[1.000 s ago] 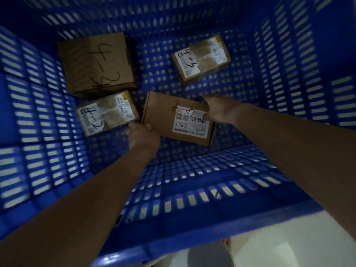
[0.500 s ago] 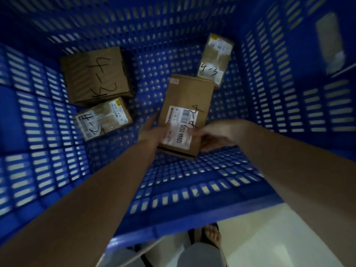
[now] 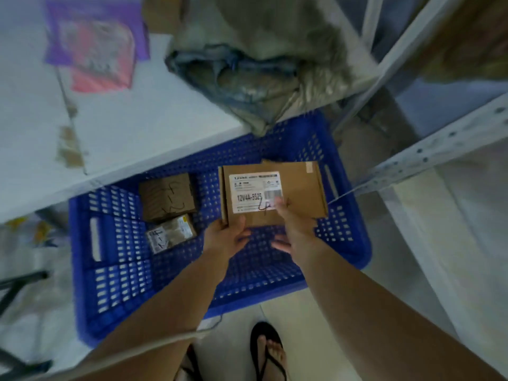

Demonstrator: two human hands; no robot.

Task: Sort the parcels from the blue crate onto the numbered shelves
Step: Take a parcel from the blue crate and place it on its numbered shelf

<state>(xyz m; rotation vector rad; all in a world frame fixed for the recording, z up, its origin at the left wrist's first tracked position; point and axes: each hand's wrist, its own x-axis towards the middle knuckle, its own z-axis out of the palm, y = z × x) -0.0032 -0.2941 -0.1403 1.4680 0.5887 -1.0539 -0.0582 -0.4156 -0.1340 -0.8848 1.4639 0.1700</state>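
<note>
A flat brown cardboard parcel with a white label and a handwritten mark is held up above the blue crate. My left hand grips its near left corner, thumb on top. My right hand holds its near edge, fingertips over the label. Two more parcels lie in the crate: a brown box with black writing and a smaller labelled box in front of it.
A white table overhangs the crate's far side, carrying a grey-blue bundle of cloth and a purple and pink packet. A grey metal shelf frame stands at the right. My sandalled foot is on the pale floor.
Both hands lifted the flat parcel out of the crate and turned it label up. The view pulled back from inside the crate, and the table and shelf frame came into sight.
</note>
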